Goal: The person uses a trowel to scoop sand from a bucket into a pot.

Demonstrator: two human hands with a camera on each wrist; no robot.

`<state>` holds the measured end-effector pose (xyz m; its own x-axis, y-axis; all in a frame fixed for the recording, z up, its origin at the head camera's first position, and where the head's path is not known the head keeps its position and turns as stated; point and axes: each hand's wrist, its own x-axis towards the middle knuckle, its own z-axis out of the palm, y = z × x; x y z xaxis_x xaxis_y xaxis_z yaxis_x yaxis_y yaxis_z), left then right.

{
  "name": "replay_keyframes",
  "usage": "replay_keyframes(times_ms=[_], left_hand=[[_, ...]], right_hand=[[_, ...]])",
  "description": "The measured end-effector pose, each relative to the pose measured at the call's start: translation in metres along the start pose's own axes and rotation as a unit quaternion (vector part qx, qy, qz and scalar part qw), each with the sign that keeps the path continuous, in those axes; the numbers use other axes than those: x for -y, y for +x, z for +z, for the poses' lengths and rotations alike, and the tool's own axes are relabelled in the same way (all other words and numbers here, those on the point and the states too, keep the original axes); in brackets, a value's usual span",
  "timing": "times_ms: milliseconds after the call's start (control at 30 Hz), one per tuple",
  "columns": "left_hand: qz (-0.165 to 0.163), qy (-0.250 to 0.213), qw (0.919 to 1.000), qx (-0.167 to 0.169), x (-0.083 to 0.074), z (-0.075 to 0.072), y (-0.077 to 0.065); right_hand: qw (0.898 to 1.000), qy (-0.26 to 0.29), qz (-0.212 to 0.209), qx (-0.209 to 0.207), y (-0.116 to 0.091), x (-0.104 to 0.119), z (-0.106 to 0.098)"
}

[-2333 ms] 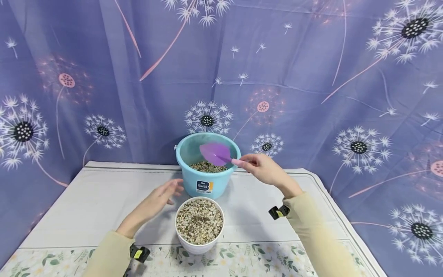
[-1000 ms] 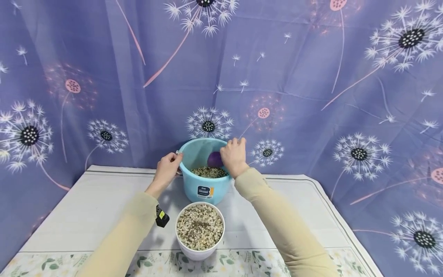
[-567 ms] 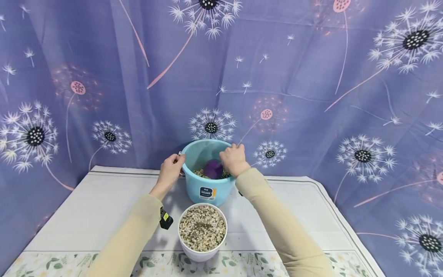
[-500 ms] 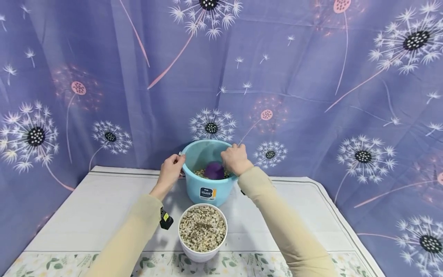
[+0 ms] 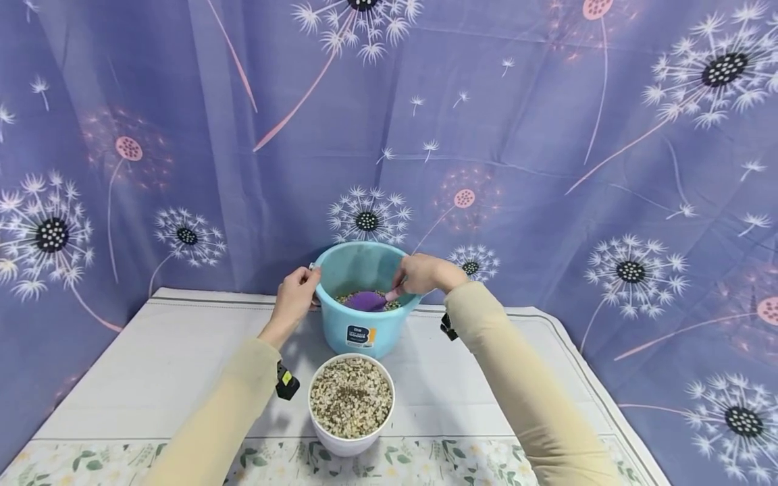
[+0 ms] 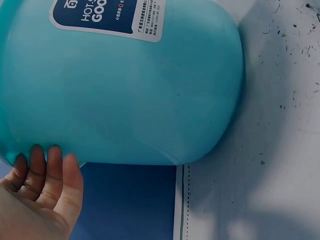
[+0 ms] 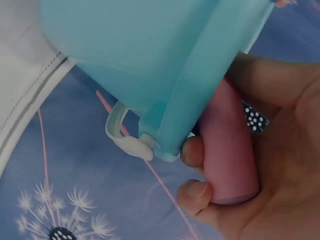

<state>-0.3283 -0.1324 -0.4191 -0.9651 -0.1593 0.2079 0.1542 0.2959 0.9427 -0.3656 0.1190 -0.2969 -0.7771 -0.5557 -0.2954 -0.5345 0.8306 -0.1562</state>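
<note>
A light blue bucket [image 5: 335,327] stands at the back of the table, with a pale and brown granular mix low inside it. My left hand [image 5: 293,297] holds its left rim, the thumb on top and the fingers against the outer wall. My right hand [image 5: 423,271] reaches over the right rim and grips a small trowel by its pink handle [image 7: 230,150]. The trowel's purple blade [image 5: 366,302] lies on the mix inside the bucket. In front stands a round white pot [image 5: 345,445], filled nearly to the brim with a similar mix.
The table has a white cover [image 5: 200,364] with a flowered front strip [image 5: 121,462]. Dark specks [image 6: 295,95] lie scattered on it near the bucket. A purple dandelion-print curtain [image 5: 273,189] hangs right behind the bucket. The bucket's white handle [image 7: 131,145] hangs at its side.
My left hand has come up from beside the bucket to its rim. The trowel has gone down into the mix, and my right hand has now turned, tilting the blade flatter.
</note>
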Motion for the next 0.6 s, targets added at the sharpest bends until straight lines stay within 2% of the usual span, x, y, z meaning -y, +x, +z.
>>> replay_keyframes(times_ms=[133, 333, 600], left_hand=[[0.001, 0.001, 0.9999, 0.01, -0.001, 0.001, 0.0], [0.005, -0.003, 1.0, 0.008, -0.003, 0.0, 0.0], [-0.005, -0.009, 0.9998, 0.017, -0.002, -0.005, -0.001]], right_hand=[[0.997, 0.075, 0.001, 0.014, -0.005, -0.009, -0.003], [0.983, 0.184, 0.02, 0.012, -0.013, -0.017, -0.008], [0.971, 0.234, 0.02, -0.03, -0.021, -0.021, -0.004]])
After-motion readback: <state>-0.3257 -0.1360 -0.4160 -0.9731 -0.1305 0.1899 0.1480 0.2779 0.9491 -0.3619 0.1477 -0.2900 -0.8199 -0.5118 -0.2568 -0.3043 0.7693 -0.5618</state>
